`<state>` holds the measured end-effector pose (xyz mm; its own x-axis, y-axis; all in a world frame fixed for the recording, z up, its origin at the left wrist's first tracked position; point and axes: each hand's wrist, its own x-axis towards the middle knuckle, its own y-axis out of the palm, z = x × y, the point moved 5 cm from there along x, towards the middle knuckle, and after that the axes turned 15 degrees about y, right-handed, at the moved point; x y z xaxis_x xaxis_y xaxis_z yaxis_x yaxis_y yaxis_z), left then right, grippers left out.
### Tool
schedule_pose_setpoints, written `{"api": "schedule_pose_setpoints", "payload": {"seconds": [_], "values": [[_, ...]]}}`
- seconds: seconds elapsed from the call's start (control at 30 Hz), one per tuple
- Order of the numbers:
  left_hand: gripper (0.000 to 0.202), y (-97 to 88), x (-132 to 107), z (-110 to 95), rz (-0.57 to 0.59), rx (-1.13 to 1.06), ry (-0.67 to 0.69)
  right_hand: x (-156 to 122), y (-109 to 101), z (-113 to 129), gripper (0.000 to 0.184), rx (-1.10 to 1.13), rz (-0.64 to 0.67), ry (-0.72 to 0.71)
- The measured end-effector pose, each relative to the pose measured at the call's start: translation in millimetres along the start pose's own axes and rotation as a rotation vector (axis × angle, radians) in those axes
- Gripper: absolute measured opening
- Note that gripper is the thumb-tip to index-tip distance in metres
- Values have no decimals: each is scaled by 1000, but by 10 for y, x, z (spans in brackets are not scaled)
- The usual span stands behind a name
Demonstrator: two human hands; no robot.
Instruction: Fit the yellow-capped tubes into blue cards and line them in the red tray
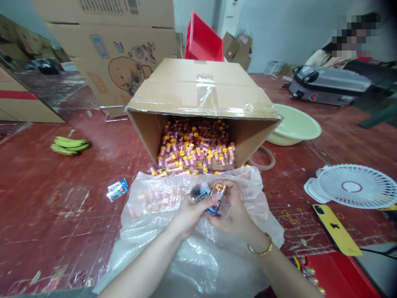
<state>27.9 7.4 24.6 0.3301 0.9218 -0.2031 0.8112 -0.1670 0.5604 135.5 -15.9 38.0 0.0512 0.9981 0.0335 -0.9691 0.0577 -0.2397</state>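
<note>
My left hand (188, 216) is closed around a small clear container with dark contents and a printed label (201, 190). Its thumb lies across a small card-like packet (218, 191) printed in yellow, red and blue. My right hand (233, 209), with a gold bangle at the wrist, grips that packet from the right side. Both hands are close together above a translucent white plastic sheet (192, 256). Just beyond them a cardboard box (186, 89) lies with its mouth toward me. Many small clear tubes with yellow caps and pink contents (194, 153) fill it and spill onto its front edge.
Left on the red table are green bananas (70, 145) and blue packets (118, 189). To the right are a pale green basin (293, 124), tape roll (263, 159), white fan (356, 186), yellow phone (336, 229) and red bin (338, 273). A person sits behind a grey suitcase (328, 85).
</note>
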Motion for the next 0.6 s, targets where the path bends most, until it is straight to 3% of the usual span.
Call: {"api": "schedule_pose_setpoints", "payload": {"seconds": [0.3, 0.4, 0.5, 0.6], "values": [[50, 22, 16, 81, 58, 108, -3, -94, -19, -82, 66, 8, -11, 32], [43, -15, 16, 73, 42, 171, 18, -151, -193, -80, 66, -31, -111, 21], [39, -102, -12, 77, 6, 209, -9, -334, -824, -236, 63, -98, -352, 54], [41, -195, 4, 46, -55, 326, -6, -958, -1832, -720, 67, -235, -768, 232]]}}
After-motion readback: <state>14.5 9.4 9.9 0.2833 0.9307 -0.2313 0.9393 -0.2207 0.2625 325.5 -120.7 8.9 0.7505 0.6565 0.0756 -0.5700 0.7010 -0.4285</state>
